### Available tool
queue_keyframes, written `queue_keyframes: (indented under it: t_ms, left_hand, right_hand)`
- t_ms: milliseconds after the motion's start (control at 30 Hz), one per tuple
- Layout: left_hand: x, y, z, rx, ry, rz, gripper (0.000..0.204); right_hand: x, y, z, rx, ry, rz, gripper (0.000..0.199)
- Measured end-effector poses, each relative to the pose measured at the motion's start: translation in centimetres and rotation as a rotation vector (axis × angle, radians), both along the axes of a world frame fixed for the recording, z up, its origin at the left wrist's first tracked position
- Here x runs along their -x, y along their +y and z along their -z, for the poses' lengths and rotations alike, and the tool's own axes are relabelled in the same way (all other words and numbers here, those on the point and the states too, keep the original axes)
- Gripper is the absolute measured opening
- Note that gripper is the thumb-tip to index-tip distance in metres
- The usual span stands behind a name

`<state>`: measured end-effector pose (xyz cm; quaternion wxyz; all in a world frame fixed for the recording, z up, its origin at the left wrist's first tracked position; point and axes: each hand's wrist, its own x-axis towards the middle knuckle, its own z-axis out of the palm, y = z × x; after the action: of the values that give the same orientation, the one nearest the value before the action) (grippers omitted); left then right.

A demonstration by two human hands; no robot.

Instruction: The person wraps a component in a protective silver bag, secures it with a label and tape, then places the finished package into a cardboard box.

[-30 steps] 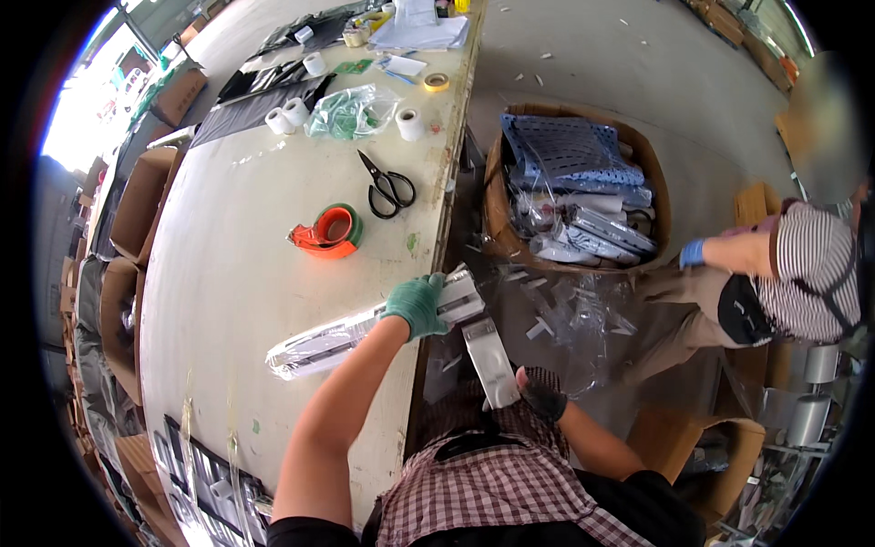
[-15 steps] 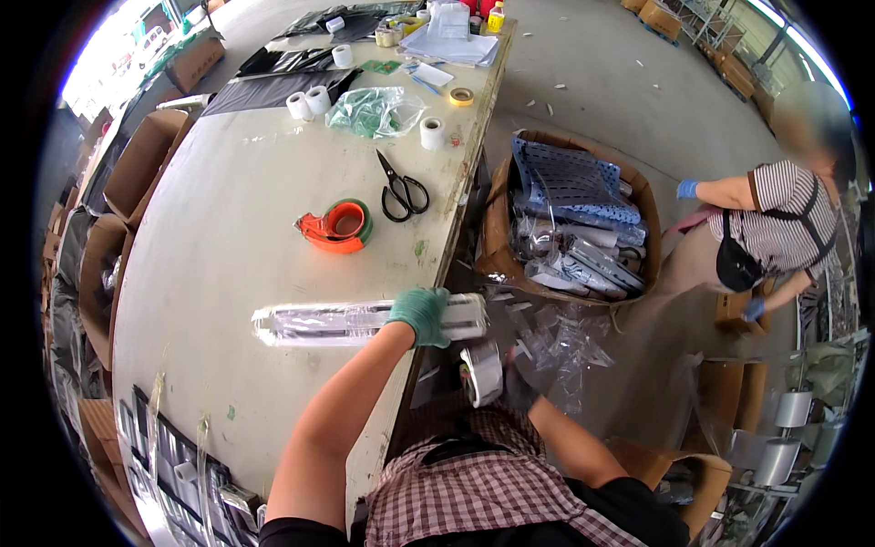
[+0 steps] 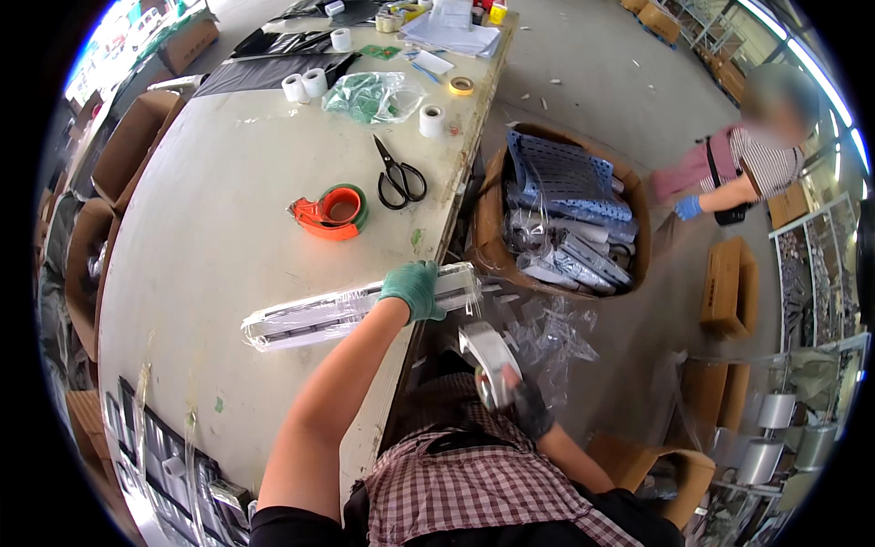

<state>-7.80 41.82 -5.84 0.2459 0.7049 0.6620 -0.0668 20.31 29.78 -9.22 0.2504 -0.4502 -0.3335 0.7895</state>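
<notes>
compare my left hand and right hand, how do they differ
The left hand is gloved in green; the right hand is gloved in a dark colour.
The left hand grips a long plastic-wrapped bundle; the right hand holds a shorter silver-coloured tool.
The left hand is at the edge of the table; the right hand is out past that edge.
Both are gloved and holding something.

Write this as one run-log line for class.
left hand: gripping wrapped bundle | right hand: holding silvery tape dispenser | bundle: one end past table edge | nearby: orange tape dispenser, black scissors
</notes>
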Motion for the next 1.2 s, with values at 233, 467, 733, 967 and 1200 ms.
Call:
queue_keyframes:
  t_ms: [233,467,733,967,1200]
  left_hand:
    - [1.5,1.4,0.3,0.029,0.044,0.093,0.093]
    - [-6.4,0.3,3.0,-0.452,0.193,0.197,0.054]
    - [-4.3,-7.9,1.8,-0.337,-0.154,0.340,0.016]
    - [-2.1,-9.0,-20.6,-0.518,-0.335,0.085,0.011]
    - [-4.9,-10.7,-33.3,-0.833,0.161,0.142,0.020]
  right_hand:
    - [-2.6,1.6,17.8,-0.568,-0.944,-0.550,0.073]
    - [-3.0,10.5,10.3,-0.476,-0.737,0.172,0.055]
    - [14.3,24.4,-2.2,-1.511,-0.977,-0.421,0.044]
    - [27.4,33.2,-1.1,-1.755,-0.979,-0.618,0.034]
    - [34.1,33.6,0.5,-1.880,-0.780,-0.489,0.035]
